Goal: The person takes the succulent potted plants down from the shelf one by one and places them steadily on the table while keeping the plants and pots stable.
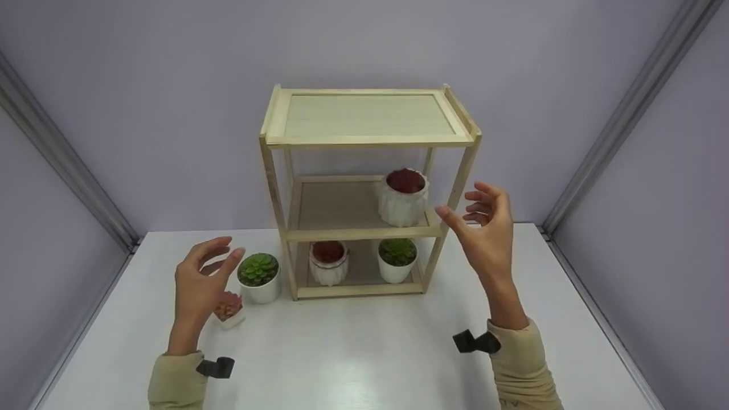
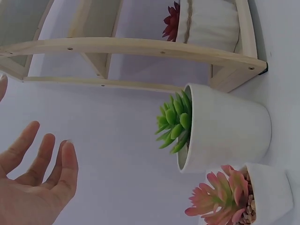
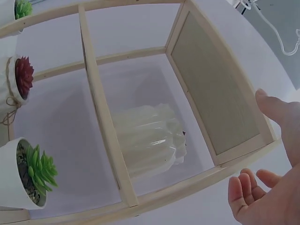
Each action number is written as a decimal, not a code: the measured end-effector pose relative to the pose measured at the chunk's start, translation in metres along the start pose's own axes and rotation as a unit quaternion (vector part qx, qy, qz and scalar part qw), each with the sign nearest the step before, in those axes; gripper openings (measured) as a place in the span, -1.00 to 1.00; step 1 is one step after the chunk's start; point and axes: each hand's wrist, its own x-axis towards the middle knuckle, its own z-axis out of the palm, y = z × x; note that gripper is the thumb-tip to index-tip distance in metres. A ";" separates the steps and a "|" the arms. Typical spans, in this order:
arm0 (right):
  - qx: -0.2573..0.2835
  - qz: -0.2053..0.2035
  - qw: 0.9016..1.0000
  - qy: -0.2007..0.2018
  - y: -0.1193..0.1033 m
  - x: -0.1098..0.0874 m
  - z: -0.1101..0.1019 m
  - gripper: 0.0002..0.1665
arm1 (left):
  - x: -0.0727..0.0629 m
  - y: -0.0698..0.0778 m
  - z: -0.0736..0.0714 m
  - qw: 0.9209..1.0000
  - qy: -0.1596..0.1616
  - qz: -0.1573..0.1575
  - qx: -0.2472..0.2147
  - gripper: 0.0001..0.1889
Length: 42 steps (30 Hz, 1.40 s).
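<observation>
On the rack (image 1: 370,117) we see a first plant (image 1: 403,205) at the middle tier's (image 1: 339,206) right, with a second plant (image 1: 329,269) bottom left and a third plant (image 1: 397,263) bottom right. Left of the rack we find a fourth plant (image 1: 261,278) and, farther left and forward, a fifth plant (image 1: 229,310).

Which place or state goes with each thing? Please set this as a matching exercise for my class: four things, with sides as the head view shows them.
Things
1. Ribbed white pot
2. Twine-tied pot
3. Pink succulent
4. Right hand

Places or states
A. On the bottom tier, left side
B. Holding nothing, at the right side of the rack
C. In a white pot on the table, left of the rack
D. On the middle tier, right side

Pairs: 1-D, 2-A, 3-C, 4-B
</observation>
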 end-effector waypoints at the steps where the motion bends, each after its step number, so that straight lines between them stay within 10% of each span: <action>1: -0.005 -0.005 1.000 -0.002 -0.001 -0.001 0.000 -0.18 | 0.001 0.001 0.001 1.000 0.000 0.005 -0.002 -0.54; 21: -0.049 0.008 0.992 -0.115 -0.010 -0.018 0.024 0.10 | 0.022 0.028 0.028 0.997 -0.018 0.016 -0.073 -0.59; 42: -0.091 0.016 0.994 -0.062 -0.006 -0.024 0.071 0.46 | 0.036 0.046 0.055 0.990 -0.011 0.027 -0.135 -0.59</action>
